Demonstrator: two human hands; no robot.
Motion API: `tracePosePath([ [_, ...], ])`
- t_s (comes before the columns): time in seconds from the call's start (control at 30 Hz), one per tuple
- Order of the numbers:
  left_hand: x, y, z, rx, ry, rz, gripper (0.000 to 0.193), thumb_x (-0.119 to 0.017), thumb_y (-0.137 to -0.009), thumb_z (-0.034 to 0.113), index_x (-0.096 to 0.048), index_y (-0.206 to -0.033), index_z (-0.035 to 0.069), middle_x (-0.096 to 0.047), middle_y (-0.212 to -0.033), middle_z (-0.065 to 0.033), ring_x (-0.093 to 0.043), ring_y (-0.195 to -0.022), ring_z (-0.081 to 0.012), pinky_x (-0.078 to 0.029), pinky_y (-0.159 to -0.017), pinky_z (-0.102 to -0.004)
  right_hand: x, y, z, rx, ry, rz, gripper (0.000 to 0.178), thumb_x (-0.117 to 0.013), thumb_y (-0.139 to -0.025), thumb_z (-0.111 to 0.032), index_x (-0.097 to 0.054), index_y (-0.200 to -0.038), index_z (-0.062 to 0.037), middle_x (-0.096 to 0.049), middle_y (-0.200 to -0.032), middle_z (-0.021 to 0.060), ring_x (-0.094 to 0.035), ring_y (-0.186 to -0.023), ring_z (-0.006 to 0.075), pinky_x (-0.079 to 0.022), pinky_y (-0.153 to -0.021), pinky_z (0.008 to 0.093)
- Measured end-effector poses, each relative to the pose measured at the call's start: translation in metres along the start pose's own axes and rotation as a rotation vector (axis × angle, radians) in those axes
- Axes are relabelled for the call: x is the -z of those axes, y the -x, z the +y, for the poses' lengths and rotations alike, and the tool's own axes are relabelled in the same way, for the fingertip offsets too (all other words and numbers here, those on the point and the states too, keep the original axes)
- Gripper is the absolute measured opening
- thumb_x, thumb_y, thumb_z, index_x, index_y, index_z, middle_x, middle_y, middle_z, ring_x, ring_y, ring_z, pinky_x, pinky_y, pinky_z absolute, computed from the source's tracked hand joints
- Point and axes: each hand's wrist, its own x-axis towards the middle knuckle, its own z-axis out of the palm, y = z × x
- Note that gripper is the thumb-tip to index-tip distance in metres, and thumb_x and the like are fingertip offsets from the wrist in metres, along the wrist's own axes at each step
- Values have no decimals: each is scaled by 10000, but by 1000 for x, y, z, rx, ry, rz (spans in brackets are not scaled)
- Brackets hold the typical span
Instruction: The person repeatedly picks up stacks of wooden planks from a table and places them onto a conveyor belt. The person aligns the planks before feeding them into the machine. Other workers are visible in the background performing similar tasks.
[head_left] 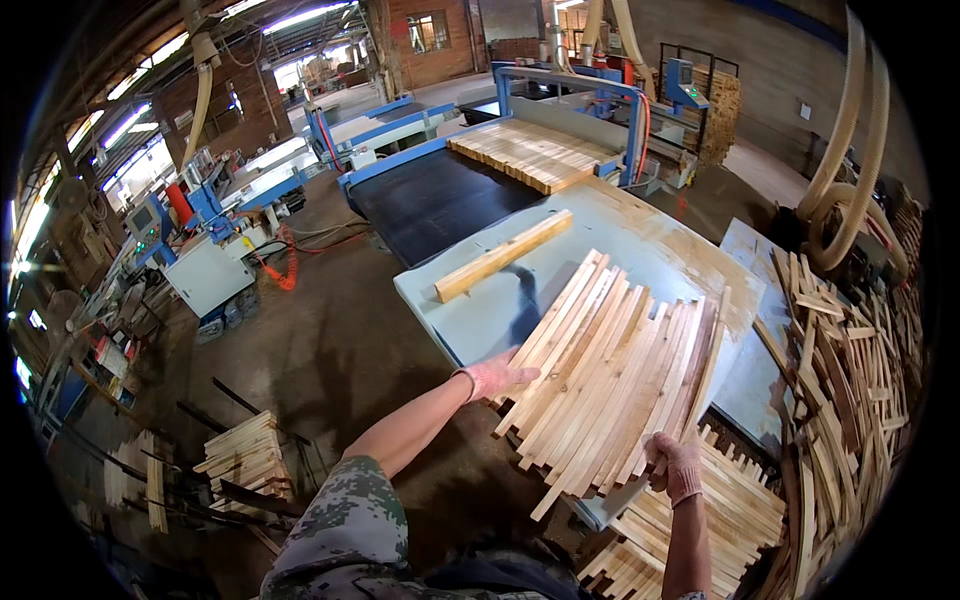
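Observation:
A broad layer of loose wooden strips [610, 370] lies side by side on the pale metal table [455, 330], its near ends uneven and jutting past the table edge. My left hand [497, 379], in a pinkish work glove, grips the left side of the layer, with part of its fingers hidden. At the near right corner my right hand [674, 465], gloved alike, is closed around the strip ends. Beyond the layer a single thicker wooden bar [505, 255] rests alone on the table.
A black conveyor belt [440, 200] carries a row of boards [535, 152] under a blue frame [570, 74]. A stack of strips [700, 515] sits below on my right, beside a heap of scrap sticks [850, 400]. Another strip stack [247, 460] is at lower left, near a control cabinet [208, 275].

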Motion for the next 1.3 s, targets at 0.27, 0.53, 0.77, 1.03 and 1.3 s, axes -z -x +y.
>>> tracePosePath([
  [0.27,58,-65,82,170,-772,241,1120,-702,-840,793,-444,-1597,9,-535,-1578,-241,-538,-1443,-365,-440,-1196,-427,-103,-45,-6,49,-101,254,543,-782,-888,-58,-504,-1351,-8,-684,-887,69,-659,-675,180,-550,-554,347],
  [0.53,140,-113,61,-229,-839,520,991,-702,-878,672,-427,-1613,67,-486,-1587,-228,-422,-1501,-390,-307,-1250,-508,-139,-125,40,48,-137,360,418,-807,-901,-173,-619,-1245,-26,-700,-942,74,-651,-770,216,-537,-624,400],
  [0.77,252,-145,29,-13,-714,386,860,-670,-923,645,-504,-1544,74,-513,-1587,-219,-498,-1468,-357,-360,-1205,-515,-179,-153,35,61,-12,309,284,-799,-957,-256,-692,-1085,-27,-683,-874,24,-657,-781,186,-544,-661,360],
  [1.03,275,-160,-7,-227,-667,204,780,-656,-934,646,-607,-1457,68,-645,-1468,-199,-584,-1390,-362,-431,-1186,-454,-172,-172,17,-79,683,618,744,-564,-1033,-693,-735,-1006,30,-710,-840,89,-645,-789,197,-527,-743,370],
  [1.3,306,-124,-2,-358,-548,31,965,-694,-898,673,-457,-1608,65,-597,-1523,-214,-528,-1418,-394,-406,-1198,-463,-204,-196,-13,-180,579,649,920,-430,-1035,-737,-679,-1367,84,-761,-1248,221,-724,-1140,327,-549,-987,431],
])
